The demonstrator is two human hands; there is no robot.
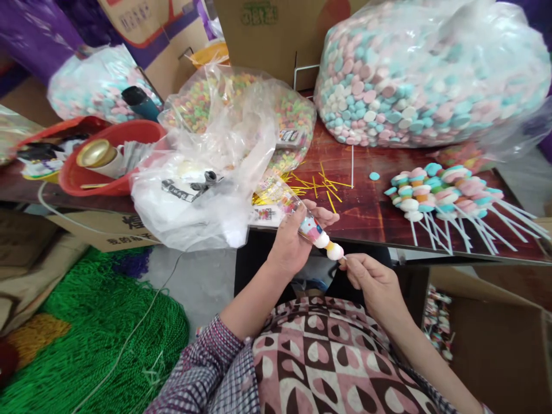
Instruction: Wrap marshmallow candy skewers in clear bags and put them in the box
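My left hand [288, 244] is closed around a small printed clear bag [309, 227], its mouth facing right. A marshmallow skewer [334, 251] is partly inside that bag, with white pieces and a yellow-orange one still outside. Between thumb and fingers, my right hand [373, 280] pinches the skewer's white stick near its lower end. Just beyond my left hand, more printed bags [266, 215] lie at the table edge beside scattered gold twist ties [317, 187]. To the right rests a pile of marshmallow skewers [451, 192], white sticks pointing toward me.
A large bag of marshmallows [388, 98] stands at the back right; a bag of colourful candies [293, 121] sits left of it. Nearer are a crumpled plastic bag [190, 207] and a red basin [71, 172]. Green cords [129, 322] cover the floor; a cardboard box [495, 339] is at right.
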